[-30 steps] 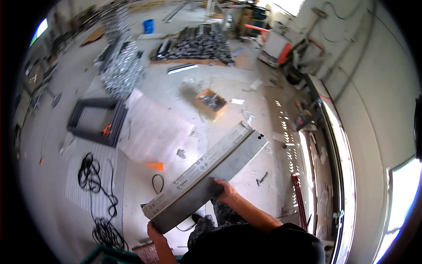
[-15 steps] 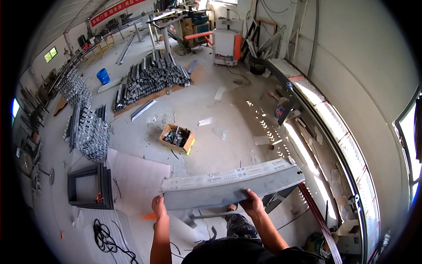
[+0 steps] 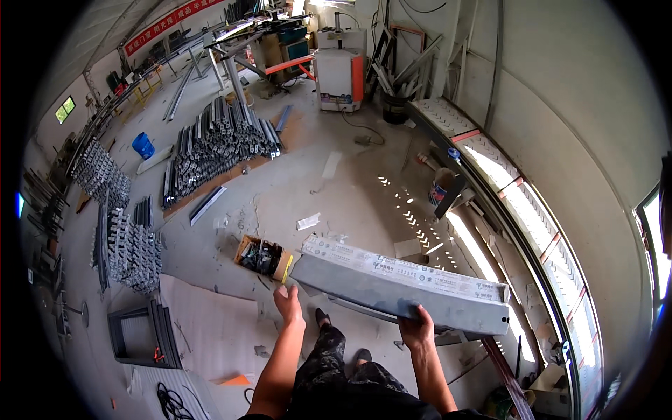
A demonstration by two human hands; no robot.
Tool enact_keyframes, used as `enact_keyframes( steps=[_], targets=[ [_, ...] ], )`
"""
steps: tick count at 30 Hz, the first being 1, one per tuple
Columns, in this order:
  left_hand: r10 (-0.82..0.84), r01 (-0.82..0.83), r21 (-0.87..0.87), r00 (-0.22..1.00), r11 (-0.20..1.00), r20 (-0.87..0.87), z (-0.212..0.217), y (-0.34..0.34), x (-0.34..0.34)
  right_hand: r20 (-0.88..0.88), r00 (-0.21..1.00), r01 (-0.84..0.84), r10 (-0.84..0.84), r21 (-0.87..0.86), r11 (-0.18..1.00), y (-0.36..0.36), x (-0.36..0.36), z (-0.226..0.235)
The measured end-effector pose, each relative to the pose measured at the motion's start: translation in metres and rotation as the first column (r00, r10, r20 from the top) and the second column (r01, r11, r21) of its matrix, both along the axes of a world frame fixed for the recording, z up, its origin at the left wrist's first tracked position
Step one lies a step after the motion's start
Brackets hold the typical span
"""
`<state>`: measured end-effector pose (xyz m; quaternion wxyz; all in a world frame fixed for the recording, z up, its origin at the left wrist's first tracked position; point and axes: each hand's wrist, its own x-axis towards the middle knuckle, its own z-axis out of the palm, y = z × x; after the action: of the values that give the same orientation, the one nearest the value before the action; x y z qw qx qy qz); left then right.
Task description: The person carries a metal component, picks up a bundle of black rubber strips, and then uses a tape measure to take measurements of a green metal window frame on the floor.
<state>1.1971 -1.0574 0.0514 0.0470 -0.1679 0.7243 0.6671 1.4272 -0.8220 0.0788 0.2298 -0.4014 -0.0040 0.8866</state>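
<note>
A long, wide grey metal profile [image 3: 364,287] with white printed film along its far side lies across in front of me, held above the floor. Its left end points farther away and its right end comes nearer. My left hand [image 3: 288,305] is closed at the left end, the fingers partly hidden by the profile. With the thumb on top, my right hand [image 3: 418,329] grips the near edge right of the middle. Beneath the right end, a dark support shows only in part.
A cardboard box [image 3: 264,257] of small dark parts stands beyond my left hand. Stacked metal profiles [image 3: 217,143] and dark frames [image 3: 145,332] lie to the left. A long rack [image 3: 521,185] runs along the right wall. A dark red bar [image 3: 507,371] slants at the lower right.
The profile has moved right and turned, its left end swinging away and its right end coming nearer. Both hands have moved with it. My view has shifted, showing more of my legs and feet.
</note>
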Motion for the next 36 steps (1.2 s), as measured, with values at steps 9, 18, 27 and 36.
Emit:
enact_keyframes(
  steps=[9, 18, 27, 36],
  targets=[
    [-0.568, 0.262, 0.581, 0.696, 0.771, 0.439, -0.021, 0.152, -0.143, 0.019, 0.993, 0.117, -0.119, 0.092, 0.989, 0.117, -0.201, -0.004],
    [-0.699, 0.077, 0.755, 0.447, 0.651, 0.558, -0.004, 0.335, -0.314, -0.032, 0.990, 0.138, -0.135, 0.162, 0.977, 0.218, -0.357, 0.024],
    [-0.562, -0.152, 0.785, 0.618, 0.600, 0.549, -0.028, 0.512, -0.477, -0.068, 0.981, 0.173, -0.180, -0.090, 0.981, 0.351, -0.530, -0.021],
    [-0.609, 0.018, 0.863, 0.715, 0.506, 0.342, -0.020, 0.617, -0.646, -0.008, 0.943, 0.328, -0.333, -0.165, 0.930, 0.506, -0.619, -0.048]
  ],
)
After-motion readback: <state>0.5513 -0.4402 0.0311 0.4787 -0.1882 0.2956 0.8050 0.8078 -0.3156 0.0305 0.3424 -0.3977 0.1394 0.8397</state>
